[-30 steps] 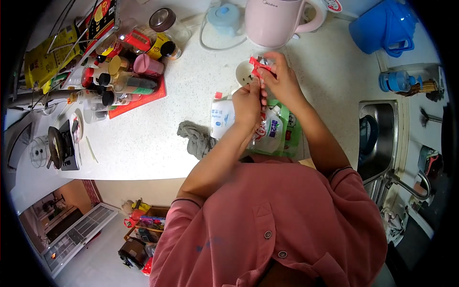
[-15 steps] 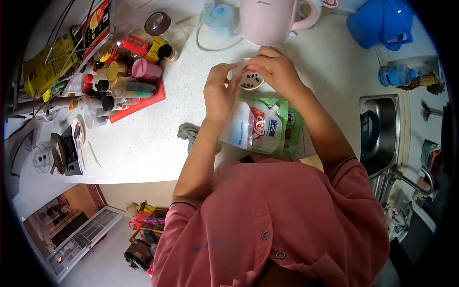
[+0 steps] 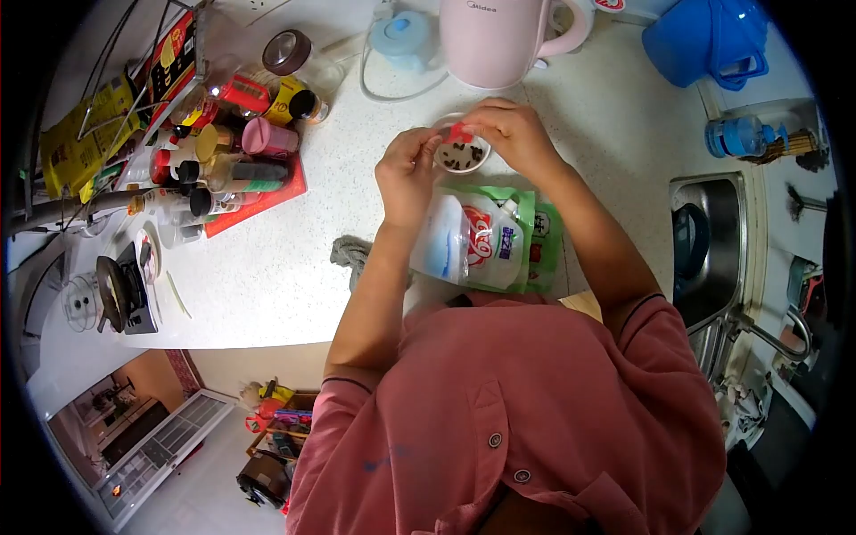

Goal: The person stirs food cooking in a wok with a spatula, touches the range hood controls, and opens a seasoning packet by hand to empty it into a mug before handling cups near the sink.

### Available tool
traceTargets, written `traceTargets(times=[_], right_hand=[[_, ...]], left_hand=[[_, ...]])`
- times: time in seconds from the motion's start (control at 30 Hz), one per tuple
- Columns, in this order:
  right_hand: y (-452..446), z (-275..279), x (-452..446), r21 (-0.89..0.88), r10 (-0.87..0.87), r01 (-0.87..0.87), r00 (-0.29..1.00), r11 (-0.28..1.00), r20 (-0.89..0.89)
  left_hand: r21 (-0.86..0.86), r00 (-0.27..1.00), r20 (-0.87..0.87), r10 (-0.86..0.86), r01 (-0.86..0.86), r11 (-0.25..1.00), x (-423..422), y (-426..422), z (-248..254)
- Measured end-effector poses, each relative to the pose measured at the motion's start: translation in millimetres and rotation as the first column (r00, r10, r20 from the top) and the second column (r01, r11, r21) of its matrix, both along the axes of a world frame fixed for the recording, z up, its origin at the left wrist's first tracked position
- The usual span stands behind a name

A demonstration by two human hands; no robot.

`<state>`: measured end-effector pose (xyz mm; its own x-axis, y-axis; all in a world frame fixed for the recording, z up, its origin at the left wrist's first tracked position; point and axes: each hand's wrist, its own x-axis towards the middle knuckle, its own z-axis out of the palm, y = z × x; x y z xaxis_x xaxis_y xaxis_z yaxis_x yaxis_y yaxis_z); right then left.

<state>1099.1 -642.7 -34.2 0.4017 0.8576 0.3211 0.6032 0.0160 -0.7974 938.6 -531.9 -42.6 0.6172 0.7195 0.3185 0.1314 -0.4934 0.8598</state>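
A small white bowl (image 3: 484, 161) stands on the counter between my hands, with several small dark pieces (image 3: 462, 160) inside it. My left hand (image 3: 408, 169) is closed at the bowl's left side, thumb and fingers pinched together. My right hand (image 3: 515, 135) is closed over its upper right rim. Between them, above the bowl, is a small packet with red on it (image 3: 460, 134); its kind is not clear and fingers cover much of it. Just below the bowl lies a white and green pouch (image 3: 490, 236) with a white spout.
A pink kettle (image 3: 489, 45) and a blue-lidded container (image 3: 401, 40) stand behind. Bottles and jars (image 3: 236, 169) crowd a red board at the left. A grey cloth (image 3: 350, 254) lies by my left forearm. The sink (image 3: 727, 250) is at the right, near a blue bucket (image 3: 704, 40).
The dark pieces in the bowl look more numerous and lie differently. More of the packet's red part shows between my fingers, and my hands have shifted slightly.
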Motion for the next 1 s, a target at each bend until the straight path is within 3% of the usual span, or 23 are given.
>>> traceTargets(times=[0.1,0.2,0.3,0.4,0.5,1.0], right_hand=[[1,-3,-1,0.002,-0.012,0.012,1.000,1.000,-0.013],[2,-3,-4,0.013,-0.055,0.055,0.998,0.998,-0.021],[4,-2,-12,0.057,-0.095,0.097,0.995,0.994,-0.037],[3,-4,-13,0.063,-0.133,0.138,0.988,0.988,-0.075],[3,-9,-12,0.057,-0.165,0.174,0.976,0.983,-0.140],[0,-14,-22,0.122,-0.206,0.215,0.975,0.969,-0.084]], left_hand=[[-0.157,0.999,-0.054,-0.008,0.000,0.988,0,-4,2],[0.142,0.997,-0.054,0.051,-0.043,0.989,1,0,-6],[0.458,1.000,-0.031,0.007,0.008,0.889,3,2,-1],[0.217,0.998,-0.068,0.001,0.013,0.976,2,1,2],[0.200,0.996,-0.003,0.090,-0.088,0.976,4,-2,8],[0.381,0.999,-0.027,-0.046,0.053,0.923,0,3,19]])
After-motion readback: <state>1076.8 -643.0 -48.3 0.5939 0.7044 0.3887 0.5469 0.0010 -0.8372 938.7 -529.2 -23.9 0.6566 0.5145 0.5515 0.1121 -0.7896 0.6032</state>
